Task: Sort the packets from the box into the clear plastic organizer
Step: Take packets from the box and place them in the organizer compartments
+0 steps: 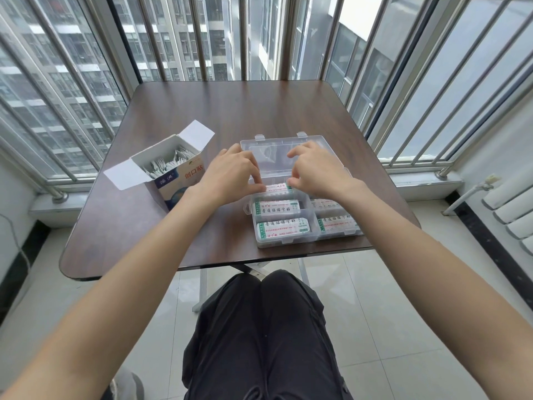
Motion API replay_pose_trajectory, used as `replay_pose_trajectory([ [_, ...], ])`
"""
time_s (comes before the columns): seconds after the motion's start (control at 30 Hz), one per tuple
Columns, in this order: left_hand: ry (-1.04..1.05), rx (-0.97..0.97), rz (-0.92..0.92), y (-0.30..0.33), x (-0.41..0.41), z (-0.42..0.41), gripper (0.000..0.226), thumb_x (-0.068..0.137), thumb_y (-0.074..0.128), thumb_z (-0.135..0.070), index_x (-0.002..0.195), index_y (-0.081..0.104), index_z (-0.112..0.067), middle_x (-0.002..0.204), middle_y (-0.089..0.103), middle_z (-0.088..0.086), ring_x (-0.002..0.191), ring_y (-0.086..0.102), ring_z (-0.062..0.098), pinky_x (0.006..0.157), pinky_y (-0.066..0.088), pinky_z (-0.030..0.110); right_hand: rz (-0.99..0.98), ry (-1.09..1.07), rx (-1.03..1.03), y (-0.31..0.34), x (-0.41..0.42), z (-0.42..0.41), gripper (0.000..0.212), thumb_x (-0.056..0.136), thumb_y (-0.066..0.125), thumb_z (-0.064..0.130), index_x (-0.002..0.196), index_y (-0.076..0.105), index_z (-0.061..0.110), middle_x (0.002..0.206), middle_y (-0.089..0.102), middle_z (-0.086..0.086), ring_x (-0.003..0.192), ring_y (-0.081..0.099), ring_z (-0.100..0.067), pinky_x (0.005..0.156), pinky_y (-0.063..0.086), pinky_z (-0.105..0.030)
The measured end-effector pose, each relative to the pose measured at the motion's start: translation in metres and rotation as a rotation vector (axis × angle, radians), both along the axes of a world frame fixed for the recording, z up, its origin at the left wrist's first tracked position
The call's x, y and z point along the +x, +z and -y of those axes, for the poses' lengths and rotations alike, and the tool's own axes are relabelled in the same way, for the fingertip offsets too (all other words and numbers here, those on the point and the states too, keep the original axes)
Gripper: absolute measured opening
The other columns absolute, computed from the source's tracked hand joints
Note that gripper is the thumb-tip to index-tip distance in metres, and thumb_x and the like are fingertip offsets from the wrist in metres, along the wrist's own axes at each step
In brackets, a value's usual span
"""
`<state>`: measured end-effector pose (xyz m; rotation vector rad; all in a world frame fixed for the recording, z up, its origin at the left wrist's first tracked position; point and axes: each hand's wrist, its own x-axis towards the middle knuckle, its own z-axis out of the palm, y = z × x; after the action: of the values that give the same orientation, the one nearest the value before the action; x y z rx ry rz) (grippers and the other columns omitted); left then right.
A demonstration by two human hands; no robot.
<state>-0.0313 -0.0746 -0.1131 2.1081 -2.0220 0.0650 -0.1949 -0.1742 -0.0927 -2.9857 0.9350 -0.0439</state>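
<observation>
The clear plastic organizer (pixel 305 239) sits on the table's near right part, its lid (pixel 277 145) standing open at the back. White packets (pixel 284 228) with green edges lie in its front compartments. Over the back left compartment, my left hand (pixel 230 174) and my right hand (pixel 320 168) pinch the two ends of one packet (pixel 277 187). The open cardboard box (pixel 176 174) stands to the left, with several white packets inside.
The dark wooden table (pixel 230 116) stands against a barred window (pixel 202 39). My knees in black trousers (pixel 265 327) are under its near edge. A white radiator (pixel 510 206) is on the right wall.
</observation>
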Motion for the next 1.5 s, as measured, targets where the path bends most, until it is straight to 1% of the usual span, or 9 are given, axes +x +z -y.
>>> replay_pose_trajectory([
  [0.3,0.024,-0.022,-0.061,-0.001,-0.006,-0.001,0.023,0.081,0.065,-0.047,0.094,0.073,-0.029,0.11,0.062,-0.005,0.104,0.045,0.02,0.087,0.037,0.034,0.143,-0.155,0.125,-0.006,-0.005,0.002,0.02,0.086,0.063,0.027,0.089,0.075,0.012,0.121,0.062,-0.002,0.116,0.051,-0.021,0.084,0.046,-0.033],
  [0.47,0.007,-0.097,-0.076,0.007,-0.008,-0.01,0.022,0.085,0.064,-0.041,0.095,0.072,-0.023,0.106,0.063,-0.001,0.099,0.049,0.021,0.081,0.04,0.033,0.362,-0.081,0.241,0.009,-0.013,0.001,0.016,0.088,0.061,0.023,0.097,0.072,0.015,0.115,0.065,-0.004,0.11,0.055,-0.016,0.094,0.038,-0.028],
  [0.63,-0.082,-0.47,-0.115,0.038,-0.007,-0.05,0.02,0.09,0.058,-0.031,0.089,0.069,-0.015,0.091,0.064,0.002,0.084,0.059,0.022,0.07,0.046,0.031,0.589,0.09,0.304,0.039,0.005,-0.014,0.02,0.089,0.061,0.018,0.108,0.068,0.015,0.109,0.067,0.003,0.101,0.059,-0.007,0.09,0.042,-0.016],
  [0.73,0.053,-0.616,-0.073,0.055,0.015,-0.083,0.025,0.088,0.057,-0.036,0.096,0.066,-0.014,0.095,0.066,0.002,0.09,0.057,0.022,0.079,0.046,0.034,0.655,0.229,0.305,0.054,0.037,-0.031,0.021,0.088,0.063,0.014,0.109,0.067,0.013,0.105,0.069,0.003,0.095,0.061,-0.006,0.086,0.043,-0.011],
  [0.83,0.319,-0.375,-0.048,0.057,0.049,-0.105,0.062,0.078,0.066,-0.051,0.125,0.053,-0.012,0.122,0.058,0.01,0.118,0.048,0.029,0.1,0.034,0.04,0.56,0.358,0.264,0.064,0.081,-0.049,0.019,0.087,0.064,0.013,0.106,0.069,0.013,0.098,0.07,0.004,0.088,0.061,-0.004,0.079,0.042,-0.004],
  [0.97,0.443,-0.043,-0.197,0.036,0.074,-0.113,0.09,0.071,0.072,-0.055,0.142,0.035,-0.014,0.143,0.043,0.006,0.131,0.038,0.022,0.106,0.029,0.035,0.218,0.384,0.177,0.061,0.131,-0.068,0.014,0.087,0.065,0.022,0.1,0.07,0.019,0.097,0.071,0.004,0.088,0.064,-0.012,0.078,0.05,-0.026],
  [1.17,0.467,-0.165,-0.342,0.016,0.083,-0.113,0.086,0.062,0.082,-0.047,0.136,0.045,-0.02,0.133,0.054,0.0,0.122,0.048,0.017,0.096,0.036,0.028,-0.106,0.309,0.076,0.064,0.168,-0.085,0.027,0.081,0.071,0.036,0.104,0.071,0.022,0.101,0.068,0.0,0.091,0.064,-0.02,0.075,0.052,-0.03],
  [1.3,0.441,-0.171,-0.365,0.019,0.082,-0.113,0.074,0.062,0.082,-0.043,0.128,0.052,-0.03,0.121,0.06,-0.005,0.112,0.053,0.013,0.089,0.042,0.029,-0.073,0.316,0.069,0.06,0.177,-0.089,0.025,0.08,0.071,0.021,0.105,0.071,0.021,0.101,0.07,-0.004,0.087,0.065,-0.023,0.073,0.054,-0.033],
  [1.5,0.461,-0.167,-0.352,0.02,0.081,-0.115,0.084,0.065,0.081,-0.043,0.137,0.044,-0.019,0.131,0.054,0.0,0.12,0.05,0.017,0.096,0.039,0.031,0.095,0.315,0.149,0.062,0.171,-0.081,0.013,0.086,0.067,0.027,0.094,0.07,0.018,0.099,0.068,0.0,0.085,0.063,-0.016,0.069,0.049,-0.026],
])
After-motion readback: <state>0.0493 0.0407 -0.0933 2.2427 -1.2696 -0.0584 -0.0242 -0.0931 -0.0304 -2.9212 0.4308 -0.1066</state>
